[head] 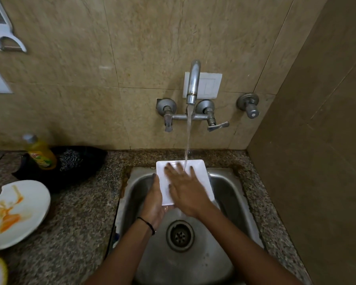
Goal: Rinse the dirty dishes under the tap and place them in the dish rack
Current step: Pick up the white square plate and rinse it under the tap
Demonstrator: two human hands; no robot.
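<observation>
A white square plate [197, 167] is held over the steel sink [234, 194], under the running stream from the wall tap [193, 83]. My left hand [154, 200] supports the plate from below at its left edge, with the thumb along the rim. My right hand [185, 188] lies flat on the plate's upper face with fingers spread, and the water lands beside its fingertips. A dirty white round plate [19, 212] with orange smears sits on the counter at the left.
A yellow dish-soap bottle [40, 153] and a steel scrubber [70, 160] sit in a black holder behind the dirty plate. The granite counter [80, 223] surrounds the sink. A tiled side wall [317, 161] closes the right. A white peeler [4, 33] hangs upper left.
</observation>
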